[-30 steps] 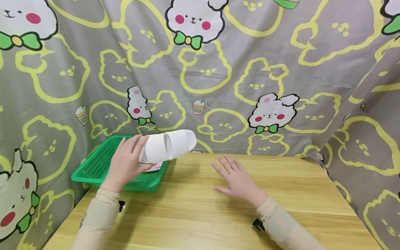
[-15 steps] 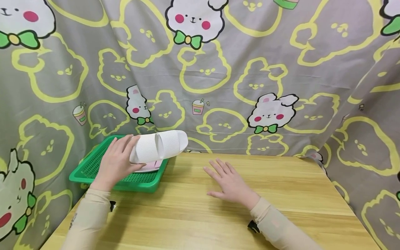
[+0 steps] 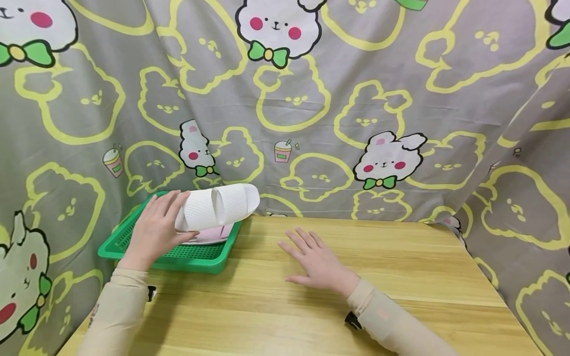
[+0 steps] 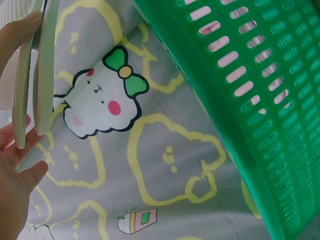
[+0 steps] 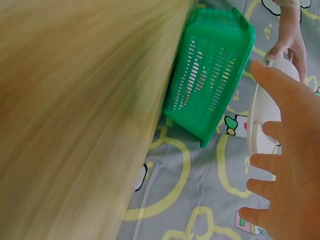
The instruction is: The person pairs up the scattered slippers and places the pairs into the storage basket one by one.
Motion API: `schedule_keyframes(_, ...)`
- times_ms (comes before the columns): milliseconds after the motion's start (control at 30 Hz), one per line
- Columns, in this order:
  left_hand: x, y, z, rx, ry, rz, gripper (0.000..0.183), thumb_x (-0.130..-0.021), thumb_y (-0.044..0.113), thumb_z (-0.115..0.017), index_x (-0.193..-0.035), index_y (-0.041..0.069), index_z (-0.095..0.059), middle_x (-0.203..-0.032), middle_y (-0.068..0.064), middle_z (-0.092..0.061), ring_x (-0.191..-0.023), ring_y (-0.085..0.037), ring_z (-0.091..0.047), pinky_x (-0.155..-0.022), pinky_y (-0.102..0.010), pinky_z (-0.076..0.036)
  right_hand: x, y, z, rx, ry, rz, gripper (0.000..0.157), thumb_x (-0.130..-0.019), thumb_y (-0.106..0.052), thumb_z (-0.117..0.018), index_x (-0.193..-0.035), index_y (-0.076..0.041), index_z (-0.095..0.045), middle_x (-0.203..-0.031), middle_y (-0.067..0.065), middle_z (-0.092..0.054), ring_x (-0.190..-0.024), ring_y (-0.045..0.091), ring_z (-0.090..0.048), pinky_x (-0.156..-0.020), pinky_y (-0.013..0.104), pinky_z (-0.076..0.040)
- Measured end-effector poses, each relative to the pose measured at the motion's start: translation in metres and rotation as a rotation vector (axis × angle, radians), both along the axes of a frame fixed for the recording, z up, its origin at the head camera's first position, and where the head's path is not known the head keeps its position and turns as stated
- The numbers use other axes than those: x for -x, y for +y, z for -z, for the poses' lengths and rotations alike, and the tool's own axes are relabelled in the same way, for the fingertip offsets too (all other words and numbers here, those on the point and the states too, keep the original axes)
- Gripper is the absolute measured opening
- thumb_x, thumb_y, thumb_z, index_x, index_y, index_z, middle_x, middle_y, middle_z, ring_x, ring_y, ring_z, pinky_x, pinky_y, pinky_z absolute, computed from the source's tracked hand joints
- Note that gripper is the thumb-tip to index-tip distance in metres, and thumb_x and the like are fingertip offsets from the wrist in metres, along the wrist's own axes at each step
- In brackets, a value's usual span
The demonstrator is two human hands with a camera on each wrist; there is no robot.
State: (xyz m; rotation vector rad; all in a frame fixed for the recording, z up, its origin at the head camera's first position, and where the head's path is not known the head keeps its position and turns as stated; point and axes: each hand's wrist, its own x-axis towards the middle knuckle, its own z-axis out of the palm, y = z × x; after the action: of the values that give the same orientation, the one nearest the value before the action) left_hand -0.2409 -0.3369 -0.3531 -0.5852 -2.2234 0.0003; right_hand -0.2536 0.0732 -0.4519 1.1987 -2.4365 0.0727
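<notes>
My left hand (image 3: pixel 151 230) grips a pair of white ribbed slippers (image 3: pixel 199 210) by one end, toes pointing right. In the left wrist view the two slippers stand sole to sole, fingers on one side and thumb on the other. They hang above a green plastic basket (image 3: pixel 196 267), overlapping its back rim in the head view. Inside the basket lies a pink slipper (image 3: pixel 215 234), partly hidden by the white pair. My right hand (image 3: pixel 318 262) hovers over the table to the right of the basket, fingers spread and holding nothing.
The wooden table (image 3: pixel 276 301) runs under both arms, with the basket at its back left. A grey curtain (image 3: pixel 307 113) with cartoon prints hangs close behind the table and along both sides.
My left hand has carried the white slippers leftward, farther over the basket. My right hand has drifted left too, its fingers still spread. More of the pink slipper shows.
</notes>
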Motion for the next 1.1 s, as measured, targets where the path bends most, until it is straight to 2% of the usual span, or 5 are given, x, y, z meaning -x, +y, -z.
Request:
schedule_keyframes(67,0.0,-0.003,0.0,0.002,0.003,0.001,0.104,-0.073,0.085,-0.044,-0.142,0.007,-0.046,-0.13,-0.022,-0.055,-0.117,-0.04,-0.053,-0.101,-0.067,-0.041,0.0,-0.003,0.0,-0.01,0.008,-0.003,0.087,-0.085,-0.067,-0.057,-0.155,-0.025,-0.027,-0.162,0.01,-0.024,-0.147,0.037,-0.028,-0.113,0.058,-0.032)
schedule_keyframes(367,0.001,-0.009,0.0,0.008,0.009,-0.019,0.116,-0.042,0.039,-0.097,-0.141,0.007,-0.047,-0.129,-0.022,-0.055,-0.118,-0.04,-0.052,-0.101,-0.066,-0.041,-0.001,-0.017,-0.002,-0.041,0.01,-0.014,0.086,-0.086,-0.07,-0.051,-0.155,-0.027,-0.024,-0.163,0.007,-0.021,-0.148,0.034,-0.026,-0.115,0.055,-0.031)
schedule_keyframes(500,0.0,-0.013,0.0,-0.001,-0.006,-0.016,0.11,-0.055,0.062,-0.086,-0.141,0.007,-0.046,-0.13,-0.023,-0.055,-0.119,-0.041,-0.052,-0.101,-0.067,-0.04,-0.002,-0.021,-0.002,-0.037,-0.011,-0.02,0.087,-0.086,-0.069,-0.053,-0.156,-0.028,-0.023,-0.164,0.007,-0.018,-0.149,0.035,-0.024,-0.115,0.056,-0.03)
schedule_keyframes(667,-0.001,-0.017,-0.002,-0.002,0.017,-0.007,0.101,-0.077,0.084,-0.032,-0.14,0.006,-0.047,-0.129,-0.024,-0.055,-0.117,-0.042,-0.053,-0.1,-0.068,-0.04,-0.004,-0.028,-0.004,-0.038,-0.055,-0.031,0.087,-0.086,-0.067,-0.055,-0.156,-0.028,-0.022,-0.164,0.006,-0.016,-0.15,0.033,-0.019,-0.118,0.055,-0.025)
schedule_keyframes(1100,-0.004,-0.029,-0.009,-0.002,0.014,-0.018,0.105,-0.073,0.087,-0.044,-0.14,0.006,-0.048,-0.13,-0.024,-0.055,-0.119,-0.042,-0.052,-0.102,-0.066,-0.04,-0.006,-0.048,-0.005,-0.07,-0.037,-0.074,0.085,-0.088,-0.071,-0.048,-0.156,-0.029,-0.019,-0.163,0.008,-0.022,-0.15,0.033,-0.021,-0.118,0.055,-0.027)
